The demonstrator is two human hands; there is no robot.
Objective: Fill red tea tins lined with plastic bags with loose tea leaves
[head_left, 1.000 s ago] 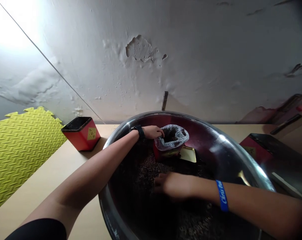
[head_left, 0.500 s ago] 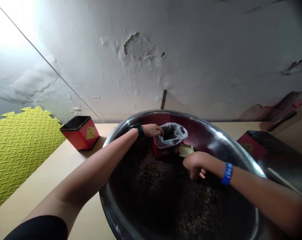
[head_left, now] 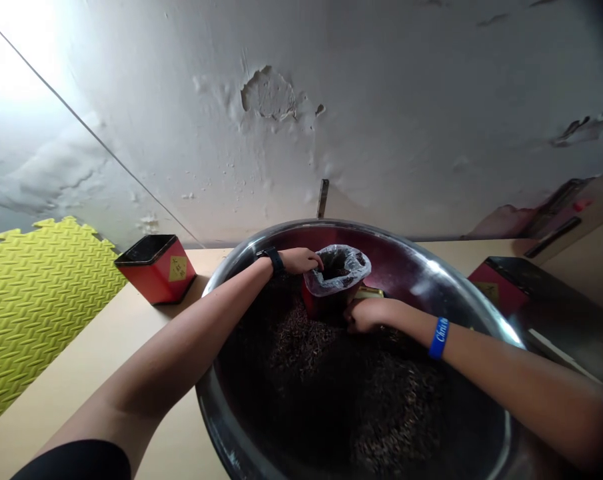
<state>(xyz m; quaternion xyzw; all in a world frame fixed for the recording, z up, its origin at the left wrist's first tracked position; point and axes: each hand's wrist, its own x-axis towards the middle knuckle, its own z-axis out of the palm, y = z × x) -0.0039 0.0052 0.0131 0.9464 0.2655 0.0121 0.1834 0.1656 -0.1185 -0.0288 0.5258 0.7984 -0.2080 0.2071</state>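
A red tin (head_left: 324, 305) lined with a clear plastic bag (head_left: 338, 285) stands inside a large metal basin (head_left: 431, 280). Dark loose bits, like dry tea leaves (head_left: 401, 427), cover the basin's floor, and more show inside the bag. My left hand (head_left: 301, 261), with a black watch on its wrist, grips the tin's left rim and the bag's edge. Close to the tin's lower right side is my right hand (head_left: 368, 315), with a blue wristband. Its fingers curl inward and downward; anything in them is hidden. Behind this hand lies a partly covered gold-coloured lid (head_left: 370, 292).
Another red tin with a black rim (head_left: 156, 270) stands on the pale table (head_left: 176, 433) left of the basin. A similar red tin (head_left: 501, 283) is at the right. Yellow foam matting (head_left: 46, 313) lies at the left, and a peeling wall (head_left: 381, 120) rises behind.
My right hand has moved left across the basin to the tin's side, now covering part of the lid. My left hand stays on the rim. The view has shifted slightly.
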